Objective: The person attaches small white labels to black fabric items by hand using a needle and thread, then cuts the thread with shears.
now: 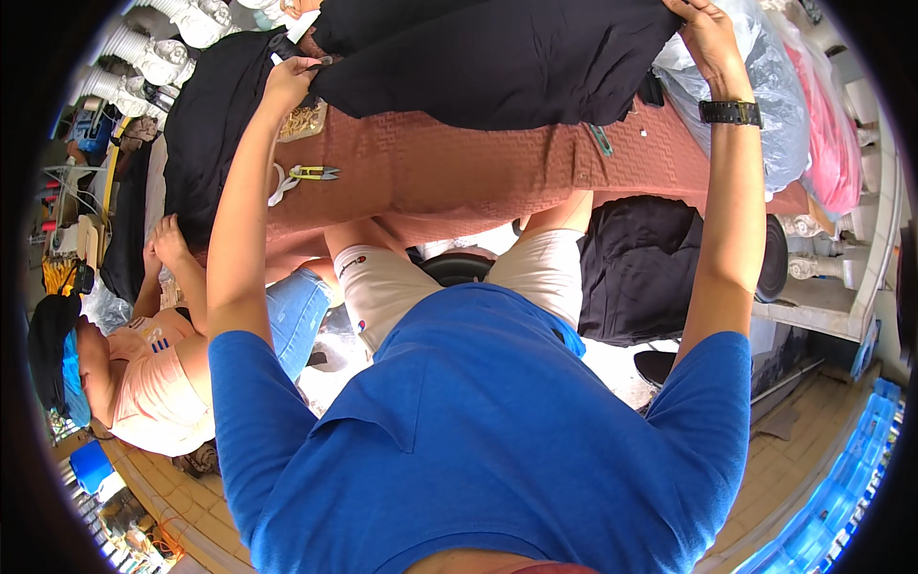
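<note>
- Head view, item held: a black cloth (507, 62) spans the top centre of the frame, stretched between both hands above the desk (449, 167), which has a reddish-brown textured cover.
- Left hand (285, 88), upper left: fingers pinched closed on the cloth's left end.
- Right hand (710, 43), upper right corner: fingers closed on the cloth's right end; the fingertips are partly lost at the frame edge.
- Handling, as judged: the cloth appears light, soft and limp, sagging in shallow folds; not fragile, though a smooth weave may slip. Sound hold: the two opposite ends, kept lightly taut, as the fingers have it.
- Containers: a shallow tray (311, 121) at upper left, partly behind the left forearm, carries small gold-coloured pieces; their kind is too small to determine.
- A clear plastic bag (775, 124) at upper right is bulky with pale contents, not identifiable. Beside it, a pink-filled bag (824, 143) holds what looks like fabric.
- Blue crates (832, 497) line the lower right; contents cannot be told.
- Loose on the desk: yellow-handled snips (313, 173) at left of centre, a green pin-like clip (601, 140) under the cloth's lower edge.
- A co-worker (158, 373) sits at left, hands near another black cloth (212, 124).
</note>
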Tool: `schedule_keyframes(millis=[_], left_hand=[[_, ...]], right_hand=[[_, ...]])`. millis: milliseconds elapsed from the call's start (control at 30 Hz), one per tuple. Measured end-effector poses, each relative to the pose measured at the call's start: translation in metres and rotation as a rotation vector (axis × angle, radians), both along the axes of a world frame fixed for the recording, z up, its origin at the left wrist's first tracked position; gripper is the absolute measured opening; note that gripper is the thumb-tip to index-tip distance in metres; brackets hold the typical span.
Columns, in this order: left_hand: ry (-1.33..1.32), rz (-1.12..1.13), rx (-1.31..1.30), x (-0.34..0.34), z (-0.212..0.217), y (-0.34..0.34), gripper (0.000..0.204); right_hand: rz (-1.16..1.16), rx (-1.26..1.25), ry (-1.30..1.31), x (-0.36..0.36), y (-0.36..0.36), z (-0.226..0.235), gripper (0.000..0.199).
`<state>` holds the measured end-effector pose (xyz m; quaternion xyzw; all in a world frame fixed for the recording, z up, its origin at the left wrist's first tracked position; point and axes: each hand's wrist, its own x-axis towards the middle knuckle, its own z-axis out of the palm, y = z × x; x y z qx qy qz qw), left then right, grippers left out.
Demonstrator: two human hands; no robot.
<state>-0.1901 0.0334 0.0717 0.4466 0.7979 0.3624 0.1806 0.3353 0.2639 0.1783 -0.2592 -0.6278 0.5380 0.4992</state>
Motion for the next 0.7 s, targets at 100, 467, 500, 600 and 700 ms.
schedule_keyframes(millis=[100,467,500,600,700], left_hand=[[-0.736,-0.099,0.260,-0.004,0.006,-0.004,0.027],[-0.619,-0.060,0.413,-0.022,0.072,-0.010,0.029],[-0.554,-0.106,0.426,-0.046,0.082,-0.008,0.031],[-0.385,-0.147,0.545,-0.022,0.127,-0.003,0.025],[-0.320,-0.086,0.598,-0.024,0.155,0.000,0.023]], right_hand=[[-0.011,-0.025,-0.015,0.004,-0.001,-0.003,0.020],[-0.070,0.015,-0.019,-0.003,0.049,0.003,0.012],[-0.083,0.041,-0.054,-0.004,0.056,0.012,0.013],[-0.196,0.108,-0.068,-0.008,0.045,0.044,0.013],[-0.124,0.185,0.017,-0.009,0.053,0.073,0.015]])
